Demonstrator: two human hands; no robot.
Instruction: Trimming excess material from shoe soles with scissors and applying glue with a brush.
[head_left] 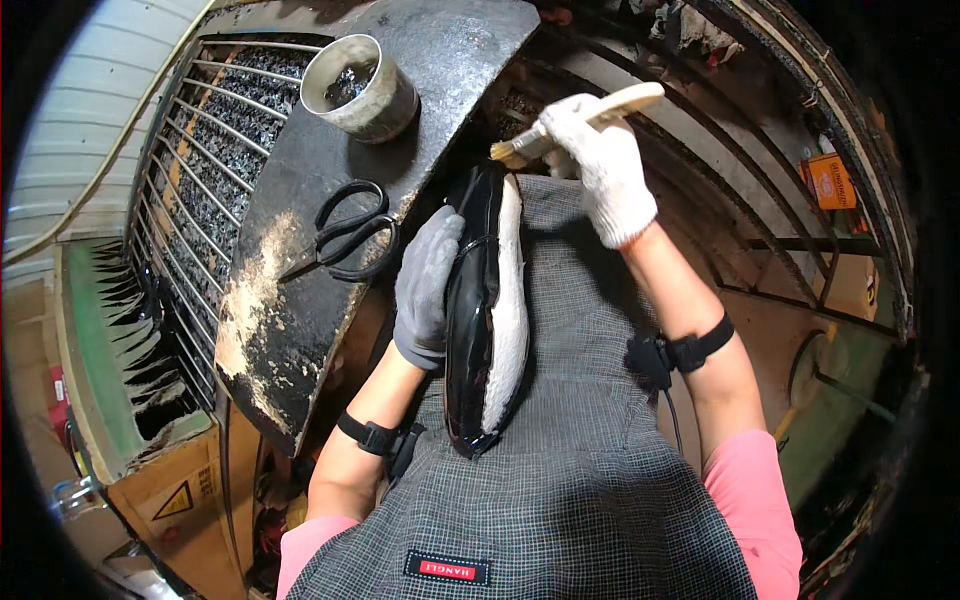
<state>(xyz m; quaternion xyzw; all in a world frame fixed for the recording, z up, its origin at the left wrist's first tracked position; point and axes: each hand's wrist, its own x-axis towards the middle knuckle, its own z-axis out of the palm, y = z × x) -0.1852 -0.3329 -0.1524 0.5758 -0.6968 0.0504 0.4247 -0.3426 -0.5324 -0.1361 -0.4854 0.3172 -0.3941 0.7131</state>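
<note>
A glossy black shoe [470, 290] lies lengthwise on my apron-covered lap, tilted so that a white, rough-textured strip [508, 310] shows along its right side. My left hand [428, 285], in a grey glove, grips the shoe from the left; its thumb is hidden. In a white glove, my right hand [600, 165] is closed around a flat paintbrush [527, 147] with a pale handle. The brush's bristles are at the shoe's far end; whether they touch it I cannot tell.
On the dark board [450, 60] at left stand a pot [395, 105] holding dark glossy liquid and black-handled scissors [355, 235]. A metal rack [200, 150] lies beyond it. Curved dark bars [740, 180] and an orange box [832, 182] are at right.
</note>
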